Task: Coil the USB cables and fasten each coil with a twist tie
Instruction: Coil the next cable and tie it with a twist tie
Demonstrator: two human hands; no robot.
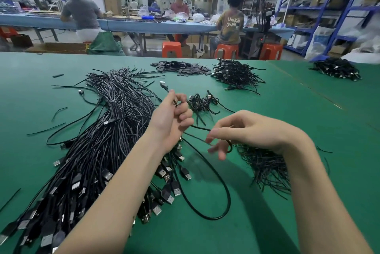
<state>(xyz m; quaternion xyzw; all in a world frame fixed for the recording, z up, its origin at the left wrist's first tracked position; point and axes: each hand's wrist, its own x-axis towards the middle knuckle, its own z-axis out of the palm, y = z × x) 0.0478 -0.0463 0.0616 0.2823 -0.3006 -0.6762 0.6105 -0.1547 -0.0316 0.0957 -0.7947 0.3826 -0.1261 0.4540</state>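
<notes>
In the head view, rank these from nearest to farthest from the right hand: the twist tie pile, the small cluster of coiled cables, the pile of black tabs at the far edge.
From the right hand:
1. Twist tie pile, directly beneath the wrist.
2. Small cluster of coiled cables, just beyond, mid-table.
3. Pile of black tabs, at the far edge.
</notes>
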